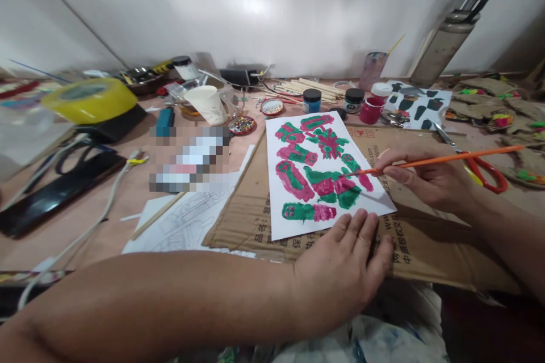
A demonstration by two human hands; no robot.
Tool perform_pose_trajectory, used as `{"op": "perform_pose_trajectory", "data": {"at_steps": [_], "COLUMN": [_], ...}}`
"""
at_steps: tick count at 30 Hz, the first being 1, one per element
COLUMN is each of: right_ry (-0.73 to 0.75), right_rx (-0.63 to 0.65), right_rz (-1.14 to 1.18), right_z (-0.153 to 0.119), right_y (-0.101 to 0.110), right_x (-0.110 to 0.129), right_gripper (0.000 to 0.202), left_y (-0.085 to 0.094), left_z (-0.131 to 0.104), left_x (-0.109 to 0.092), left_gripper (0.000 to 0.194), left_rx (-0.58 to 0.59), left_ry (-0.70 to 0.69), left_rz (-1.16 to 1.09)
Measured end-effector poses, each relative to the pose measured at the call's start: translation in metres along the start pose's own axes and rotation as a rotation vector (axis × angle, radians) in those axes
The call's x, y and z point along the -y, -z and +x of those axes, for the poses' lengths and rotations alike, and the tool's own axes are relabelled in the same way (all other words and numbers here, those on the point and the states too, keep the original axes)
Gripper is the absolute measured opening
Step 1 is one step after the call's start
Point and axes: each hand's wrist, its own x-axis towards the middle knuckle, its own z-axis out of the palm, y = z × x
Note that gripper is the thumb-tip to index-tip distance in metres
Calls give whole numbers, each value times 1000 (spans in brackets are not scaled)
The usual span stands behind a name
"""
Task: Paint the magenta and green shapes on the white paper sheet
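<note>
A white sheet painted with green and magenta shapes lies on flattened cardboard. My left hand rests flat, fingers together, on the sheet's near edge, pressing it down. My right hand pinches a long orange paintbrush. The brush tip touches a green and magenta shape near the sheet's right side.
Small paint jars and a red pot stand behind the sheet. Red-handled scissors lie to the right. A paper cup, a yellow tape roll, cables and line drawings crowd the left. Painted cardboard cut-outs fill the far right.
</note>
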Motion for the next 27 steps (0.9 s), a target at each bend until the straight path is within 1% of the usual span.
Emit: {"op": "perform_pose_trajectory", "data": {"at_steps": [3,11,14,18,20,24,27], "right_ry": [-6,11,54,97,98,123,132], "right_rx": [-41,124,205,272,297,305,365], "right_rz": [31,170,206,183,172,166,157], "right_z": [-1,1,-2,-6,-6,-7,-8], "right_y": [-6,-15,-19,-21,-21,-19,-18], "right_x": [4,20,19,13,12,11,9], "right_gripper": [16,12,12,15,17,20,21], "left_y": [-2,-5,-5,-4,-4,-3,-2], "left_z": [-1,-2,-1,-1,-1,-1,-1], "left_x": [-3,-5,-5,-4,-4,-4,-4], "left_gripper": [53,51,51,51,51,52,52], "left_rx": [-14,-82,-85,-90,-85,-71,-55], "left_ry": [13,3,-1,0,1,4,-1], "left_rz": [11,87,94,91,86,78,70]}}
